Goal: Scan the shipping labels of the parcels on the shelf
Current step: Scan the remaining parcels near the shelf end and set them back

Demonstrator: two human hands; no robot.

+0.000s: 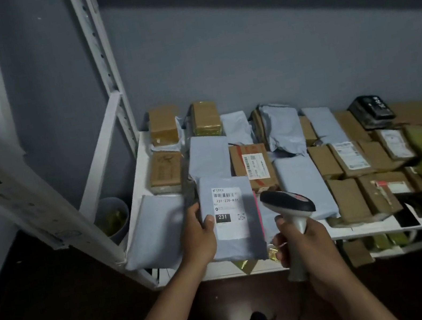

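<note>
Head view: left hand (200, 239) grips the grey plastic mailer parcel (233, 219) by its left edge, above the white metal shelf's (136, 190) front edge, label up; right hand (308, 248) clasps the grey-and-black handheld barcode scanner (289, 209) beside it.

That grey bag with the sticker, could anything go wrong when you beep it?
Maybe. The left hand pinches the grey parcel only by its left edge, and its bottom hangs past the shelf front, so it might slip. The scanner in the right hand sits beside the label, not aimed squarely, so it might catch the barcode on the brown box behind.
</note>
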